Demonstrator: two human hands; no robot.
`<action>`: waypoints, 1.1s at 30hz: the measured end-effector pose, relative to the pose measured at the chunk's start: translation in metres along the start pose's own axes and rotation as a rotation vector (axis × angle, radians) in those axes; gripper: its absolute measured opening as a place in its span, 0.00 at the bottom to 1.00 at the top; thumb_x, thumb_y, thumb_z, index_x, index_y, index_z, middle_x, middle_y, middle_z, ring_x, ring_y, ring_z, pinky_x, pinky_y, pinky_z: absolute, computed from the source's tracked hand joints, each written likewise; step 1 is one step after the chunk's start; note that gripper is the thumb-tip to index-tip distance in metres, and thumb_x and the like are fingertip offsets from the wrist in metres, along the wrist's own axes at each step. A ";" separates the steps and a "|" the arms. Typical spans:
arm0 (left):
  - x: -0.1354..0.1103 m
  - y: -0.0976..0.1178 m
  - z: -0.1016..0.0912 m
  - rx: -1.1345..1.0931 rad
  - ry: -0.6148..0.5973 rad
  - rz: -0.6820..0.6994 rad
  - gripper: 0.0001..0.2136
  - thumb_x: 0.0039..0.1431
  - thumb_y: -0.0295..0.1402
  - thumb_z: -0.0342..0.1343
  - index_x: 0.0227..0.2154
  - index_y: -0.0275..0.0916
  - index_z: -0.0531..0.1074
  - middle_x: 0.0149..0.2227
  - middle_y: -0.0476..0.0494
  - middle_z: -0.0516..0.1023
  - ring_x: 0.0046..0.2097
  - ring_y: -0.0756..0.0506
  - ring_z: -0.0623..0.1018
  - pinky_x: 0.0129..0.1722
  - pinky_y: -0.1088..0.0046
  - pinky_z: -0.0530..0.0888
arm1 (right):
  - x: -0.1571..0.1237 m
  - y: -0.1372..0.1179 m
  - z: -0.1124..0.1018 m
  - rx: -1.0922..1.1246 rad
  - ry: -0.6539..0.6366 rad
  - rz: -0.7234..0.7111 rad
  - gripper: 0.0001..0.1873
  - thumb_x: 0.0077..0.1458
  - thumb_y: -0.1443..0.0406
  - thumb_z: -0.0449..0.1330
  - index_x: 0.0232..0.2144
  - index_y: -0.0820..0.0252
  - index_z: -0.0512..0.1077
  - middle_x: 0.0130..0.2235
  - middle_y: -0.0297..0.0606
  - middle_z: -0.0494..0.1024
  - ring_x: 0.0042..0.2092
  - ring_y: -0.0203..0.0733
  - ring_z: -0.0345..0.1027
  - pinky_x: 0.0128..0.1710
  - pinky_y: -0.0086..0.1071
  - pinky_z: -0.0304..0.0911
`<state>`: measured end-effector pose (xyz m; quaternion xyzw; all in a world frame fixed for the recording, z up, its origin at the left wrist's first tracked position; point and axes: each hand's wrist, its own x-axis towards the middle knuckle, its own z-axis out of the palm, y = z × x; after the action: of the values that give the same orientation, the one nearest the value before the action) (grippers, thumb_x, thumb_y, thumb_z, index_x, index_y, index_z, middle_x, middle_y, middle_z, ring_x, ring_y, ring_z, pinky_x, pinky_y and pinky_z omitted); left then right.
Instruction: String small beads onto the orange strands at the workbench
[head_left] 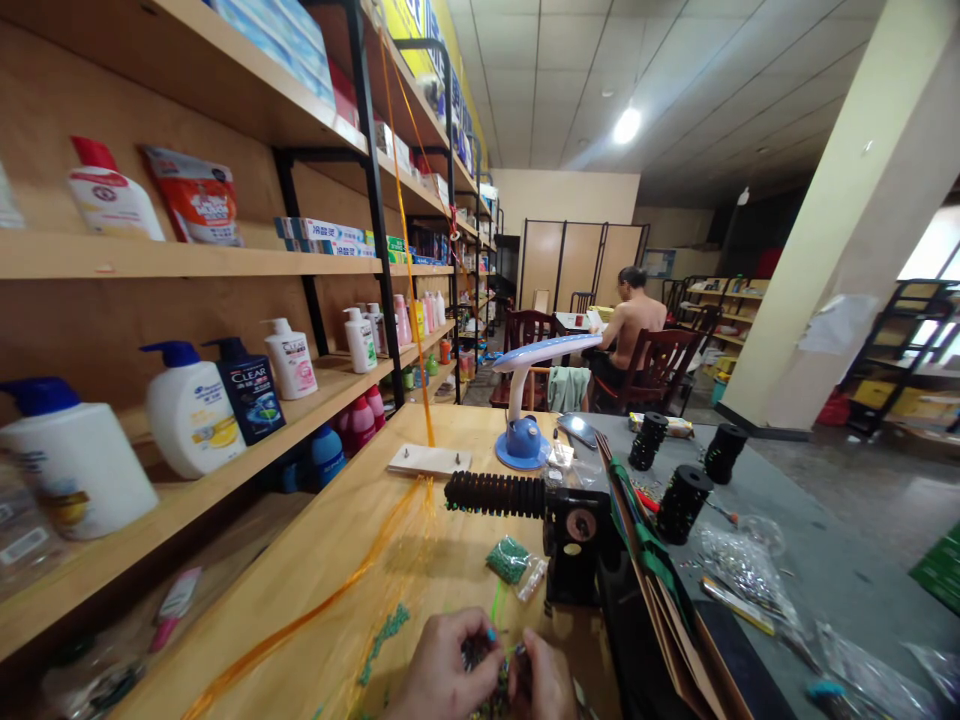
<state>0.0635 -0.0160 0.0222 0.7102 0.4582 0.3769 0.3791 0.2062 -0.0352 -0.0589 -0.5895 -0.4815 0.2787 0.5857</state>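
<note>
Low in the head view, my left hand (450,668) is curled, thumb and fingertips close together. Beside it my right hand (546,680) has its fingers drawn together in a pinch. Small dark and green beads show between and under the fingers, but what each hand grips is hidden. A bright green cord (496,600) runs up from the hands toward a clear bag of green beads (508,558). Loose green beads (386,640) lie left of my left hand. Long orange threads (330,590) spread over the wooden table (315,550).
A black ridged roller (496,494) on a black machine (576,540) stands beyond my hands. Behind it are a blue-and-white lamp (519,440) and a white bar (429,460). Black spools (684,503) stand right. Shelves of bottles (196,415) line the left. A person (637,315) sits farther back.
</note>
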 end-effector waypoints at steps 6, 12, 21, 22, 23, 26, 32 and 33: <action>0.000 0.004 -0.001 -0.025 0.006 -0.011 0.04 0.49 0.28 0.59 0.22 0.35 0.76 0.20 0.49 0.76 0.25 0.48 0.72 0.26 0.77 0.66 | 0.001 -0.005 0.001 0.037 -0.040 0.019 0.28 0.51 0.41 0.56 0.20 0.57 0.74 0.18 0.35 0.70 0.24 0.43 0.66 0.22 0.31 0.62; -0.001 0.008 -0.003 -0.054 0.004 -0.021 0.04 0.49 0.28 0.60 0.22 0.36 0.76 0.20 0.49 0.75 0.25 0.48 0.72 0.26 0.77 0.66 | 0.000 -0.005 -0.002 -0.011 -0.036 -0.057 0.26 0.47 0.41 0.59 0.20 0.56 0.75 0.19 0.37 0.73 0.27 0.46 0.68 0.27 0.34 0.65; 0.000 0.003 -0.002 -0.037 0.002 -0.021 0.04 0.49 0.28 0.59 0.21 0.36 0.76 0.20 0.49 0.75 0.25 0.48 0.72 0.26 0.77 0.66 | 0.001 -0.008 0.004 0.010 -0.095 0.022 0.29 0.54 0.43 0.54 0.13 0.56 0.71 0.14 0.34 0.67 0.20 0.40 0.62 0.19 0.30 0.57; 0.000 0.004 -0.002 -0.037 0.006 -0.022 0.04 0.48 0.28 0.60 0.21 0.36 0.76 0.20 0.49 0.75 0.25 0.48 0.72 0.26 0.77 0.66 | 0.001 -0.008 0.004 0.022 -0.092 0.036 0.29 0.54 0.43 0.54 0.13 0.57 0.71 0.14 0.34 0.67 0.20 0.40 0.62 0.18 0.30 0.57; 0.000 0.004 -0.003 -0.036 0.011 -0.022 0.04 0.48 0.28 0.60 0.21 0.36 0.76 0.20 0.49 0.75 0.25 0.48 0.72 0.26 0.77 0.66 | 0.001 -0.007 0.004 0.035 -0.086 0.047 0.29 0.54 0.43 0.54 0.14 0.57 0.71 0.14 0.34 0.67 0.20 0.40 0.62 0.18 0.29 0.57; 0.001 0.004 -0.003 -0.055 0.011 -0.023 0.04 0.48 0.29 0.60 0.21 0.36 0.76 0.20 0.49 0.75 0.25 0.48 0.72 0.26 0.77 0.66 | 0.002 -0.005 0.002 0.058 -0.076 0.050 0.30 0.53 0.42 0.54 0.15 0.58 0.72 0.16 0.35 0.69 0.21 0.40 0.63 0.20 0.30 0.58; 0.002 -0.007 -0.001 -0.125 -0.018 -0.084 0.06 0.47 0.33 0.61 0.21 0.36 0.75 0.21 0.48 0.75 0.26 0.47 0.73 0.27 0.75 0.67 | 0.011 -0.003 -0.005 0.035 -0.100 0.030 0.36 0.56 0.38 0.46 0.15 0.57 0.70 0.16 0.34 0.69 0.21 0.40 0.62 0.23 0.31 0.58; 0.002 -0.009 -0.001 -0.138 -0.023 -0.097 0.06 0.47 0.34 0.61 0.21 0.36 0.75 0.21 0.48 0.75 0.26 0.47 0.72 0.27 0.75 0.67 | 0.013 -0.002 -0.009 -0.012 -0.099 0.023 0.37 0.56 0.38 0.44 0.14 0.57 0.70 0.16 0.34 0.69 0.21 0.40 0.62 0.23 0.31 0.58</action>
<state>0.0599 -0.0113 0.0150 0.6636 0.4608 0.3805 0.4500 0.2192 -0.0273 -0.0526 -0.5839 -0.5046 0.3112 0.5546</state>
